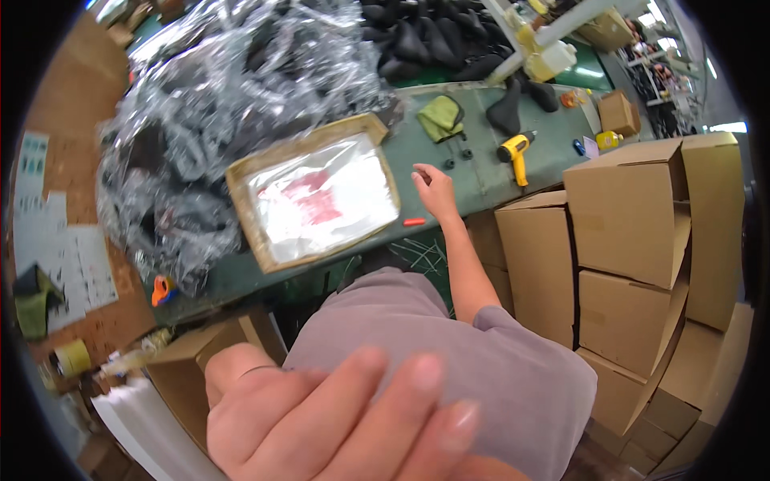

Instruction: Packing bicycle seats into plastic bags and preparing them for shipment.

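Observation:
My left hand (337, 417) is raised close to the camera, large and blurred, its fingers stretched and a little apart with nothing seen in them. A thin dark band shows at its wrist. Over the front part of the green table hovers my right hand (434, 191), fingers loosely bent and apart, with no object visible in it. Just left of it lies an open shallow carton (249, 216) holding clear plastic bags (321, 196) with a red print. A small red-orange stick-like piece (414, 222) rests by the table edge below that hand.
Plastic-wrapped dark items (184, 136) pile up at left; black bicycle saddles (433, 40) crowd the back. A yellow heat gun (517, 156) and green cloth (441, 119) lie right of my hand. Brown cartons (626, 216) stack at right. An orange tape dispenser (163, 290) sits at left.

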Motion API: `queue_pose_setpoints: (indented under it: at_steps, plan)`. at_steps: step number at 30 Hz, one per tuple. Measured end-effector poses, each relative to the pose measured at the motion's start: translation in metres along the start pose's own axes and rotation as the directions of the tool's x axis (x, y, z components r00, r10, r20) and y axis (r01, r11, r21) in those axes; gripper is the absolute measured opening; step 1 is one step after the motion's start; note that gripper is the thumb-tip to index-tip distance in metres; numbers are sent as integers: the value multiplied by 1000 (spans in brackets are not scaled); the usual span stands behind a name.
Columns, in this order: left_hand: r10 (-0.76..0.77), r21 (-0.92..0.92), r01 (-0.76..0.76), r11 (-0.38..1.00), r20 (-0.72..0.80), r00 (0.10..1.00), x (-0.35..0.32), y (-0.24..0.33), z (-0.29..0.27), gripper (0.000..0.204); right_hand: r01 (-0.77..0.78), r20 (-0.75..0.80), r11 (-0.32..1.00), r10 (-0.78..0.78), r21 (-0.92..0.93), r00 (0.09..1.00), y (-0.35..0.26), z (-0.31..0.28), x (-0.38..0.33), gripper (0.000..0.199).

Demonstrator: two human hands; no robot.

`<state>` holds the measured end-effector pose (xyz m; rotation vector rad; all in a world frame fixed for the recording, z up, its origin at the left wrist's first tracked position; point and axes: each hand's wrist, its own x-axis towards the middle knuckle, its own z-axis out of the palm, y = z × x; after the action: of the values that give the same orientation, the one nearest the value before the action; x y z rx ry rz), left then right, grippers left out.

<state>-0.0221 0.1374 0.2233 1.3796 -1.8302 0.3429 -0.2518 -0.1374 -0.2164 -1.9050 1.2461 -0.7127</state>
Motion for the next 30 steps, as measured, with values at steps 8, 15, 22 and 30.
queue_pose_setpoints:
  at_steps: [8,15,22,30]
  plan:
    - [103,-121,-158,980,-368,924,19,-52,169,37,-213,-79,966,204,-147,976,145,-71,164,34]
    - [-499,131,498,857,450,740,-65,-122,294,32,82,65,904,-61,-419,996,102,33,358,75]
    - [-664,188,724,664,594,454,-141,-138,366,27,325,303,676,-157,-662,940,138,83,463,31]
    - [-536,96,686,721,704,466,-118,-174,390,30,-98,-20,927,113,361,993,75,-101,385,38]
